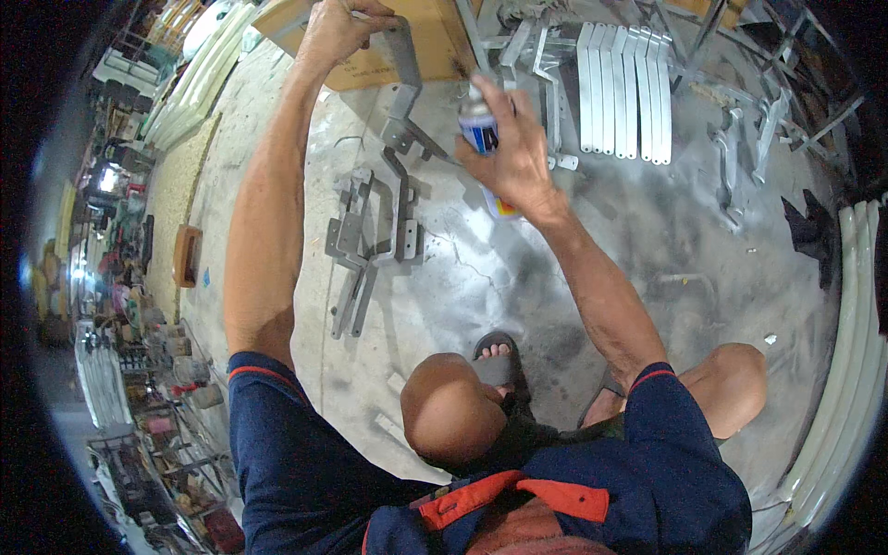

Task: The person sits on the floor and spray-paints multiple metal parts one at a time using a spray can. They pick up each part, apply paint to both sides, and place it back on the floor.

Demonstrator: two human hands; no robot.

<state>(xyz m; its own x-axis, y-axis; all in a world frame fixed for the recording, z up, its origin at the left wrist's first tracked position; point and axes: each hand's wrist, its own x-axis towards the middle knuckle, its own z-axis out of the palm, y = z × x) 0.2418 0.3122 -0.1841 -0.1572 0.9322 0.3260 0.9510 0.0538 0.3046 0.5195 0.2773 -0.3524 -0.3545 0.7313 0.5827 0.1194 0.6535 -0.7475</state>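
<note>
Over the concrete floor (555, 305), my left hand (342, 30) pinches one grey bracket (403, 60), while my right hand (518, 157) wraps around one spray can (476, 122).

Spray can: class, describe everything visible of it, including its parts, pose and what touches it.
The spray can is a cylinder that looks like metal: silvery white toward the top, with a blue-and-white label and yellow-orange near the base. The right hand wraps around it, hiding much of its middle, with the index finger reaching to the top. In the picture its top points up and slightly left. Whether it is spraying cannot be told.
</note>
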